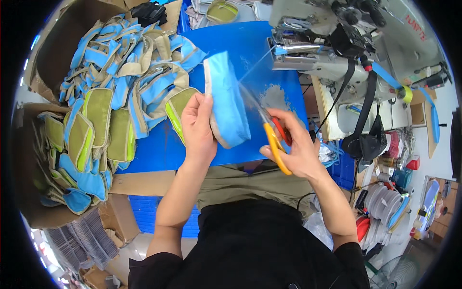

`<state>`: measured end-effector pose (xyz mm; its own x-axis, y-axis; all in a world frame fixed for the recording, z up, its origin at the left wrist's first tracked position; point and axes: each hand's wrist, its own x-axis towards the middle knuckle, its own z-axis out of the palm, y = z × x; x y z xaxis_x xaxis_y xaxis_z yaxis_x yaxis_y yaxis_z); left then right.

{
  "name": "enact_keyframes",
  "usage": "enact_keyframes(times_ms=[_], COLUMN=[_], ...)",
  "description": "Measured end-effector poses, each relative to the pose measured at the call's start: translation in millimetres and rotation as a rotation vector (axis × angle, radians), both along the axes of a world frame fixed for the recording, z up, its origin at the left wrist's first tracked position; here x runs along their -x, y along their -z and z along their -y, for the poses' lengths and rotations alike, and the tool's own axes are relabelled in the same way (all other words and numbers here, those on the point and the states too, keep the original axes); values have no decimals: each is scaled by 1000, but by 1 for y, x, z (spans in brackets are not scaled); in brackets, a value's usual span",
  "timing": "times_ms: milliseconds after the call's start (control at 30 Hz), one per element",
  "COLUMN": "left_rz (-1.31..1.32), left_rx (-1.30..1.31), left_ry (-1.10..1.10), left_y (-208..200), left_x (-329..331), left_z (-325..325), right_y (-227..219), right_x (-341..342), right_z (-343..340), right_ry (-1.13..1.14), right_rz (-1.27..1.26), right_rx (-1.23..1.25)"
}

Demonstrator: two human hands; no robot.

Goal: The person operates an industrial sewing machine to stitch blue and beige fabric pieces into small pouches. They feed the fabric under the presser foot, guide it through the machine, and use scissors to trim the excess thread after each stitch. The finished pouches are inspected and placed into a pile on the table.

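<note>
My left hand (198,130) pinches a light blue fabric band (227,101) with beige edging, its thumb on the near side. The band stands on edge over the table, curved at its lower end. In my right hand (302,151) is a pair of scissors (276,153) with yellow-orange and red handles. Their blades point up and left, close to the band's right edge, and are blurred; I cannot tell whether they touch it. Just behind my left hand lies an olive mesh pouch (177,108) with bright green trim.
Blue and beige fabric pieces (144,62) are heaped on the blue table (202,36) at left. A cardboard box (29,168) at its left edge holds olive and blue pouches. A sewing machine (308,60) stands at the far right, and thread spools (385,204) sit lower right.
</note>
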<state>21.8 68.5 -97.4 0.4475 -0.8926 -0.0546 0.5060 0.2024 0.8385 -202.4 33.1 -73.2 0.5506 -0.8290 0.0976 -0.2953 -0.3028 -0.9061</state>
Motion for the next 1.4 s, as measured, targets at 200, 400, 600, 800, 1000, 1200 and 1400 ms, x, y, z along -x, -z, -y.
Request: enact_keyframes(times_ms=[200, 400, 600, 800, 1000, 1200, 1400], left_rz=[359, 1186, 1696, 1733, 1575, 1013, -413], left_rx=[-7, -9, 11, 50, 53, -223, -395], left_ry=[-32, -35, 200, 384, 168, 105, 626], left_y=[-4, 21, 79, 94, 73, 44, 26], left_x=[12, -16, -53, -16, 11, 44, 48], left_z=[-26, -8, 72, 91, 50, -53, -159], right_y=[6, 95, 101, 114, 113, 49, 32], right_x=[5, 54, 51, -15, 6, 22, 42], right_z=[1, 24, 31, 7, 9, -35, -63], right_ry=[116, 214, 183, 268, 436, 328, 184], right_rz=[-136, -403, -528, -258, -10, -28, 81], right_rx=[-198, 91, 518, 180, -75, -216, -385])
